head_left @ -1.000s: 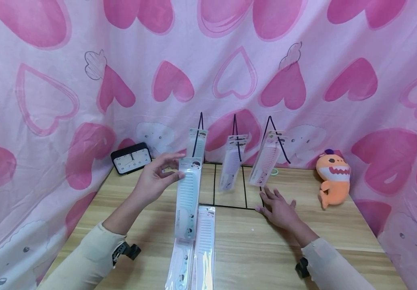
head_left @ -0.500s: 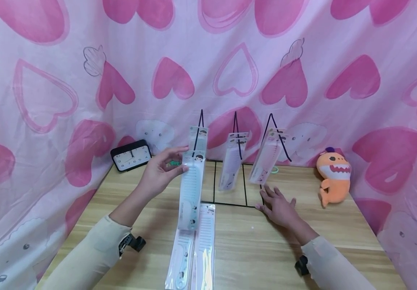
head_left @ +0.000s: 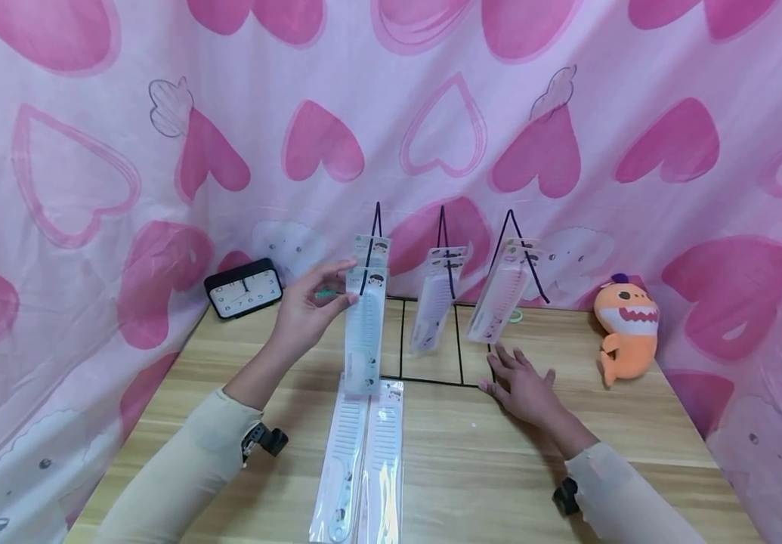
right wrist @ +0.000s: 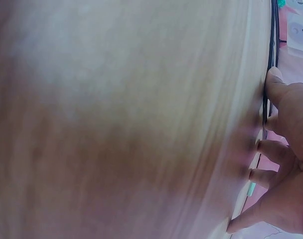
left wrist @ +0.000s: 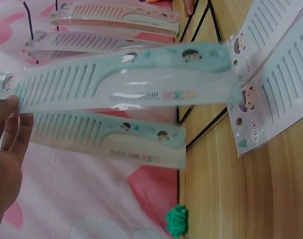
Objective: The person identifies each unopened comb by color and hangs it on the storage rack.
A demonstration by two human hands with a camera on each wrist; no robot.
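Observation:
My left hand (head_left: 304, 311) pinches the upper edge of a packaged light-blue comb (head_left: 363, 344), held upright at the end of the rack's left prong. Behind it, another blue comb pack (left wrist: 141, 144) hangs on that prong. The black wire rack (head_left: 430, 383) also carries purple comb packs (head_left: 434, 310) on its middle prong and pink ones (head_left: 497, 302) on the right prong. My right hand (head_left: 523, 389) lies with spread fingers at the front right corner of the rack's base, its thumb (right wrist: 275, 82) touching the wire.
Two more comb packs (head_left: 340, 468) lie side by side on the wooden table (head_left: 499, 483), in front of the rack. A black-framed clock (head_left: 244, 289) stands at the left, an orange shark plush (head_left: 627, 332) at the right. Heart-printed cloth (head_left: 323, 140) surrounds the back and sides.
My left hand has moved away from me and slightly right and up, bringing the comb pack to the left prong. The right hand has stayed on the rack's corner.

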